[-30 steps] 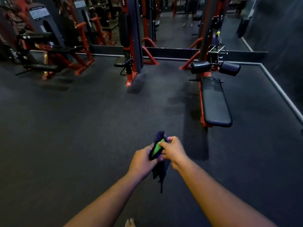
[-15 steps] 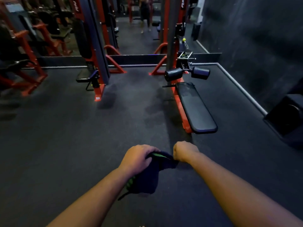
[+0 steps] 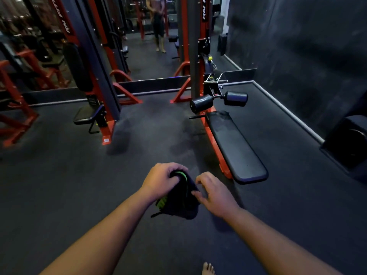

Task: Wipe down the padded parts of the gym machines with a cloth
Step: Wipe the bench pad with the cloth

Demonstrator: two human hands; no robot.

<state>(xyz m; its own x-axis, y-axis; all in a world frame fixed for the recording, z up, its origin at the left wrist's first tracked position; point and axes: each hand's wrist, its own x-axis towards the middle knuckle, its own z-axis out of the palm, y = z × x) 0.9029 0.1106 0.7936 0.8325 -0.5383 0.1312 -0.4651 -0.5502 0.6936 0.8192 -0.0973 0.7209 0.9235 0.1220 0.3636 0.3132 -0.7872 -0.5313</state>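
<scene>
left hand (image 3: 161,180) grips a soft, limp dark cloth (image 3: 182,197), bunched for wiping; right hand (image 3: 215,193) hovers loose-fingered beside it, short of the padded bench (image 3: 236,147).

In the lower middle of the frame the left hand (image 3: 160,180) grips a dark cloth (image 3: 181,197) with green trim, fingers curled over its top edge. The right hand (image 3: 215,193) is just beside it, thumb touching the cloth's right edge, fingers loosely bent. Right of centre a long black padded bench (image 3: 234,145) on a red frame runs diagonally across the dark floor (image 3: 59,185). Two black roller pads (image 3: 201,103) sit at its far end, against a red and grey upright (image 3: 193,46). At centre left a small black seat pad (image 3: 87,115) juts from another red machine. A bare foot (image 3: 207,268) shows at the bottom edge
</scene>
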